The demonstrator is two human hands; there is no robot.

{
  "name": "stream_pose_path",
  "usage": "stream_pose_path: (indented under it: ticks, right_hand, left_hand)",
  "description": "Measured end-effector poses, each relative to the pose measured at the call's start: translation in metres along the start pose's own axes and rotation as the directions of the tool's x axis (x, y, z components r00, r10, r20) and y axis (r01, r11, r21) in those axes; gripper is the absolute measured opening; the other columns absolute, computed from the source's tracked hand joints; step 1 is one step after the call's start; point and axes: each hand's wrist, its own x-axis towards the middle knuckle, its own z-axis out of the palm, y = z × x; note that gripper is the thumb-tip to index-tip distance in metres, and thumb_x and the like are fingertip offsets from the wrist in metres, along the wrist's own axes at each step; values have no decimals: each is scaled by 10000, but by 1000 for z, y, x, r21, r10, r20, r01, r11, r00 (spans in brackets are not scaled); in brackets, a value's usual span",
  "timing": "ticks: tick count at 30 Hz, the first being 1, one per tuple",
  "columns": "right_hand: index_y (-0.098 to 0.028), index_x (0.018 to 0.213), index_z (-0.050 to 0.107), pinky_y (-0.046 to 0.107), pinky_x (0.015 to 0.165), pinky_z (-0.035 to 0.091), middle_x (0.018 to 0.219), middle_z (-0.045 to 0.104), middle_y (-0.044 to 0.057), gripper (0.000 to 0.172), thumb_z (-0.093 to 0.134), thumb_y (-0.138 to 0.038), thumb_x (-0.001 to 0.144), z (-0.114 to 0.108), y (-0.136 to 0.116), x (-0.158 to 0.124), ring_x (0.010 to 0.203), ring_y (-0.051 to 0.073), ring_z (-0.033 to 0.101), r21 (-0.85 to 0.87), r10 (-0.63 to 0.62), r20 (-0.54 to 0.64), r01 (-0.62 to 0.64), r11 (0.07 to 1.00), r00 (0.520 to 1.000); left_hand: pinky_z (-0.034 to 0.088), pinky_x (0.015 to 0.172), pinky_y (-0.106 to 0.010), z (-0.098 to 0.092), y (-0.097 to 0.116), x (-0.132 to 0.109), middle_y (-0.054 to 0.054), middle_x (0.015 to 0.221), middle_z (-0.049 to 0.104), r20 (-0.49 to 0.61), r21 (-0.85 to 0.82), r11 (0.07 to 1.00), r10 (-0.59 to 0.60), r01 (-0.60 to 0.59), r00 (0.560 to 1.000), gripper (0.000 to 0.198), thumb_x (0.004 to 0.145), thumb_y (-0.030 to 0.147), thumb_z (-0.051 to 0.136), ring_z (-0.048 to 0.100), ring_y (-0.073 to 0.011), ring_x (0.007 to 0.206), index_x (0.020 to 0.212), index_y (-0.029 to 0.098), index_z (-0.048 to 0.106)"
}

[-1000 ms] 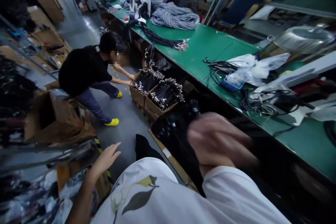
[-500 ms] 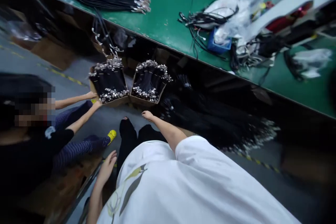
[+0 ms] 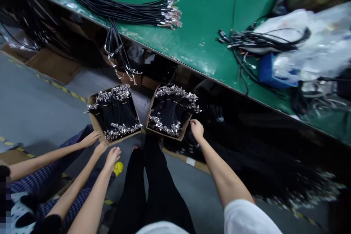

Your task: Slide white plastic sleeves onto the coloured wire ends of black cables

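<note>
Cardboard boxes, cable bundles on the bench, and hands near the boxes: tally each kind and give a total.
Open cardboard boxes of black cables: 2 (left box, right box)
Cable bundle on the green bench: 1
Person's own hands: 2 (left hand, right hand)
Co-worker's hands: 2
Total: 7

— What's sitting on your floor (image 3: 33, 106)?
— Two cardboard boxes (image 3: 113, 117) of black cables are sitting side by side on it.
— And your green bench (image 3: 208, 11)?
— A cable bundle (image 3: 123, 7) is lying across it.
</note>
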Motion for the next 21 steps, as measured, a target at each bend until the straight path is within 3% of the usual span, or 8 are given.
stream_pose_path:
  ticks: [3,7,9,11,14,16,18,21]
  right_hand:
    - [-231,1194,704,344,1039,550,1244,728,106,462,302,-102,1007,16,-65,49,1136,198,706,113,-247,34,242,964,968]
    - [-175,1102,729,374,1066,537,1146,762,46,218,564,-115,973,77,-176,106,1102,173,705,240,-545,236,496,835,804]
    - [-149,1080,721,427,1068,534,1142,748,52,139,639,-158,968,112,-226,145,1112,184,692,257,-579,276,522,813,767]
    - [-130,1100,703,417,1001,565,1113,738,60,149,628,-196,989,142,-268,192,1041,181,700,252,-552,272,495,832,788]
    - [-100,1261,639,337,899,577,1135,730,93,291,465,-213,1057,178,-319,260,977,158,695,251,-506,236,450,857,830]
    - [-98,1383,570,296,901,559,1237,707,118,395,365,-237,1075,197,-349,293,1033,148,682,260,-530,227,474,842,817]
    - [-122,1431,550,271,952,532,1328,680,107,428,382,-267,1066,211,-379,315,1110,139,661,258,-595,249,540,801,764]
    - [-147,1336,658,240,1013,488,1300,710,56,371,554,-243,993,230,-417,334,1133,130,653,220,-695,357,666,712,625]
  left_hand:
    - [540,1075,-483,21,-11,41,-269,1467,563,-30,-145,976,-167,161,985,320,1011,291,575,570,-324,1393,1290,135,553]
    - [525,1095,-509,40,-28,80,-257,1581,435,-37,-307,910,-305,279,952,421,1009,362,589,478,-359,1466,1367,160,504]
    - [510,1111,-519,49,-32,97,-231,1595,423,-38,-374,880,-331,294,943,440,1008,350,594,459,-349,1482,1399,187,478]
    - [511,1112,-522,59,-34,112,-211,1581,443,-46,-431,854,-343,291,938,462,998,316,616,469,-330,1478,1418,214,453]
    - [528,1101,-512,77,-37,132,-173,1523,506,-61,-504,818,-354,277,933,432,980,257,642,518,-294,1440,1373,242,464]
    - [535,1098,-505,89,-38,143,-138,1447,566,-66,-553,789,-363,269,929,342,969,211,649,566,-264,1389,1275,238,500]
    - [546,1089,-502,100,-37,153,-108,1324,628,-69,-604,753,-379,263,923,227,968,178,634,634,-231,1284,1157,222,518]
    - [581,1047,-493,116,-32,165,-53,1099,663,-78,-683,684,-418,257,905,112,978,140,578,706,-164,1011,1021,213,505]
